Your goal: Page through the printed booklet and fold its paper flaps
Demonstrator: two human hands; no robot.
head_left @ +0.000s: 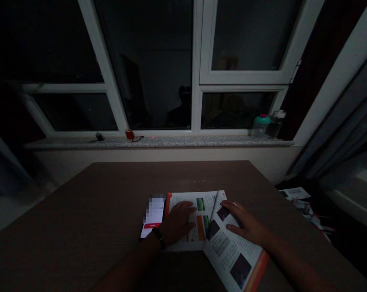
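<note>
An open book (pixel 220 243) with pictures and text lies on the brown table (pixel 110 190), its right part turned at an angle. My left hand (pixel 178 221) rests on the left page with its fingers spread, a dark band round the wrist. My right hand (pixel 247 224) is on the right page near its upper edge, thumb apart from the fingers, which partly cover a picture. Whether the page edge is pinched there I cannot make out. A phone (pixel 153 219) with a lit screen lies just left of the book, close to my left hand.
Behind the table, a speckled window sill (pixel 177 141) holds a green-lidded bottle (pixel 260 126), a clear bottle (pixel 275 123), a small red item (pixel 129 134) and a small dark one (pixel 99 136). Papers (pixel 305 207) lie beyond the table's right edge, near a curtain (pixel 338 117).
</note>
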